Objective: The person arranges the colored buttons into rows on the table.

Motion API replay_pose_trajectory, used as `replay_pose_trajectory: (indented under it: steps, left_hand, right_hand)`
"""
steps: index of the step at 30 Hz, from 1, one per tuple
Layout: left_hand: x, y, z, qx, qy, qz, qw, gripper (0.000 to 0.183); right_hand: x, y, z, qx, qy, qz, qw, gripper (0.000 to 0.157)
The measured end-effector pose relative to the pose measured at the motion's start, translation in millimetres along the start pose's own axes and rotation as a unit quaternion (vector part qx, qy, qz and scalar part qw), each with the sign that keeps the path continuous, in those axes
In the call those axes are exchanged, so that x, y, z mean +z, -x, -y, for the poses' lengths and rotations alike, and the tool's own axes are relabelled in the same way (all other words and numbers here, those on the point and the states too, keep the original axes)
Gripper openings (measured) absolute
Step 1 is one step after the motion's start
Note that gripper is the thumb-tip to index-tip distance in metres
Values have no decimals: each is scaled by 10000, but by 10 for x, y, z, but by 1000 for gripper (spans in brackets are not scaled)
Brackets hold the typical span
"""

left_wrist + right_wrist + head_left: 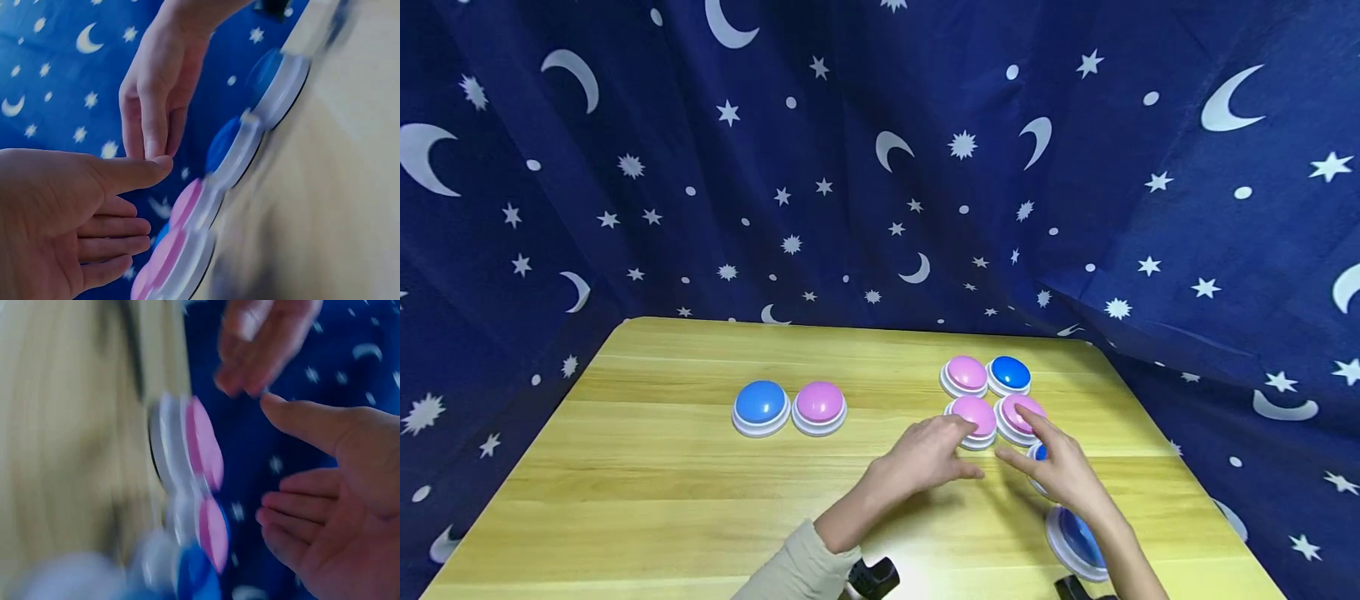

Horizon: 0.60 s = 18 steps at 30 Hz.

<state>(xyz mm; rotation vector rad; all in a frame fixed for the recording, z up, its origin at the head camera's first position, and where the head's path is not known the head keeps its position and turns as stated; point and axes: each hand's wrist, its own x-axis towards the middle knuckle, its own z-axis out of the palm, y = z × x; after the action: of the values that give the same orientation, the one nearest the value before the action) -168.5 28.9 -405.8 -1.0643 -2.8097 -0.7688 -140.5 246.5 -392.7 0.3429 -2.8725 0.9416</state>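
Note:
My left hand [925, 454] hovers over the table just in front of a pink push button [976, 412] on a white base. Across a small gap, my right hand [1062, 468] hangs beside another pink button [1017, 421], partly covering it in the head view. Both hands hold nothing, with fingers loosely extended. In the left wrist view the hands appear above the row of buttons, apart from them. Under the right hand and forearm are a half-hidden blue button [1040, 452] and a larger-looking blue button [1078, 533]. Behind them sit a pink button [967, 372] and a blue button [1011, 372].
On the left part of the wooden table [662, 500], a blue button [762, 402] and a pink button [820, 402] stand side by side. A dark blue curtain [835, 167] with moons and stars surrounds the table's back and sides.

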Motion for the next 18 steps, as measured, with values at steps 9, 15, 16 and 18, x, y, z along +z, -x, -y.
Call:
replay_pose_trajectory:
  steps: [9,15,16,18]
  left_hand:
    - [359,-151,-417,240,-435,21,9988,48]
    - [565,-171,-642,261,-532,-30,9982,61]
    - [596,-170,-674,280,-551,-32,9981,64]
    - [659,-169,-726,319,-601,-12,9977,68]
  right_hand:
    - [-529,466,-576,167,330,574,9977,70]
    - [-663,720,-942,147,110,1040,9944,67]
    - [-682,749,-988,275,14,1258,9917,68]
    - [-713,796,-1071,471,-140,1676,9846,71]
